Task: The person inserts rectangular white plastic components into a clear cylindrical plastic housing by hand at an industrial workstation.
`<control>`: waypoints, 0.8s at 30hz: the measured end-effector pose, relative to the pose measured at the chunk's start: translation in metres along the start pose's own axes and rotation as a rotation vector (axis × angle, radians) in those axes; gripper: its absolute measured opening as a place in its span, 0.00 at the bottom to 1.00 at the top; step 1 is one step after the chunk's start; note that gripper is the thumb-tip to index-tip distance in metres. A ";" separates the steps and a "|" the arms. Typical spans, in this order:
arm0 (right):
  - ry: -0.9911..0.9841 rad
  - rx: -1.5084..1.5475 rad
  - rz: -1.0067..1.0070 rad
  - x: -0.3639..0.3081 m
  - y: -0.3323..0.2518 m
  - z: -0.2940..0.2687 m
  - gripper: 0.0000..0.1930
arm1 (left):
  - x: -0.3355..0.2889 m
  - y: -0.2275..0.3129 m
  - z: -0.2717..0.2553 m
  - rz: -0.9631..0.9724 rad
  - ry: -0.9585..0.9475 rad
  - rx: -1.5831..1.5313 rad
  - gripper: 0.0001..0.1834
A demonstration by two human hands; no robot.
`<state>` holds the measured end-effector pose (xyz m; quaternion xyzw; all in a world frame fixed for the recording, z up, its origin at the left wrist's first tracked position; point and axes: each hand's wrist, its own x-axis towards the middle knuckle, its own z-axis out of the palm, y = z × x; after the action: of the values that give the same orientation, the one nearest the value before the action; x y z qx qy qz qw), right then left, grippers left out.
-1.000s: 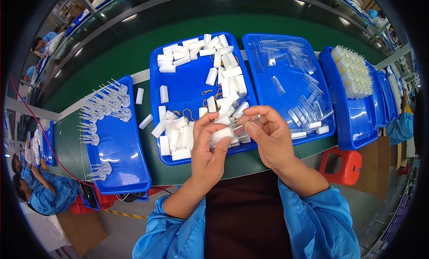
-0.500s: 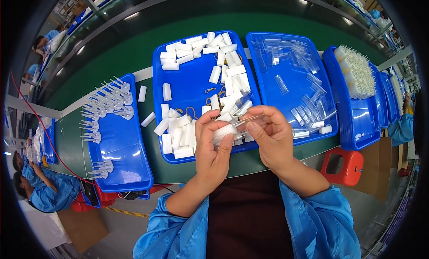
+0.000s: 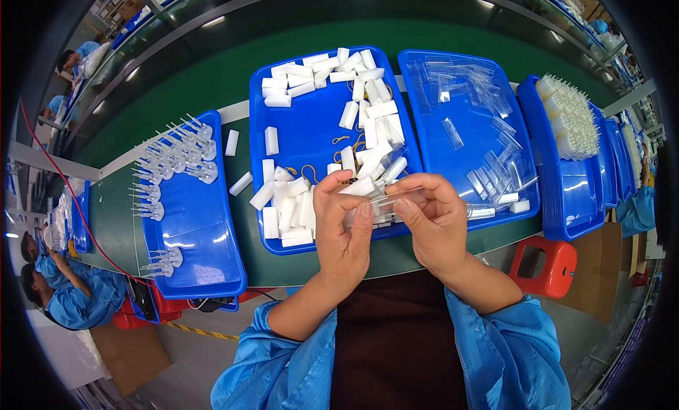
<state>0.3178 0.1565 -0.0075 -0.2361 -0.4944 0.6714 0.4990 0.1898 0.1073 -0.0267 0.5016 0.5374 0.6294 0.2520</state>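
Note:
A clear plastic sleeve is stretched between my two hands, over the near edge of the middle blue tray. My left hand pinches its left end between thumb and fingers. At the other end my right hand grips it the same way, thumb on the near side. White foam blocks lie in the tray around and behind my fingers. Whether a block sits inside the sleeve is hard to tell, since my fingers cover part of it.
More clear sleeves fill the right blue tray. A left blue tray carries clear stemmed parts. Two loose blocks lie on the green table beside it. Stacked trays hold bundled pieces at far right, above a red stool.
A white block visible at my left fingertips earlier is now mostly out of sight there. Both hands keep their pinch on the sleeve. The trays appear shifted slightly rightward in the view.

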 end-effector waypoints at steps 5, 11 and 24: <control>-0.028 -0.081 0.066 0.007 -0.009 -0.002 0.12 | 0.001 0.005 -0.001 0.107 -0.005 0.168 0.07; -0.101 -0.125 0.207 0.014 -0.021 -0.003 0.13 | -0.001 0.003 -0.002 0.100 0.001 0.187 0.08; -0.075 -0.534 -0.005 0.014 -0.015 -0.001 0.23 | -0.007 -0.008 0.010 0.207 -0.020 0.067 0.33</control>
<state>0.3197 0.1696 0.0078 -0.3330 -0.6727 0.5244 0.4021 0.1993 0.1074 -0.0377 0.5689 0.5007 0.6287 0.1742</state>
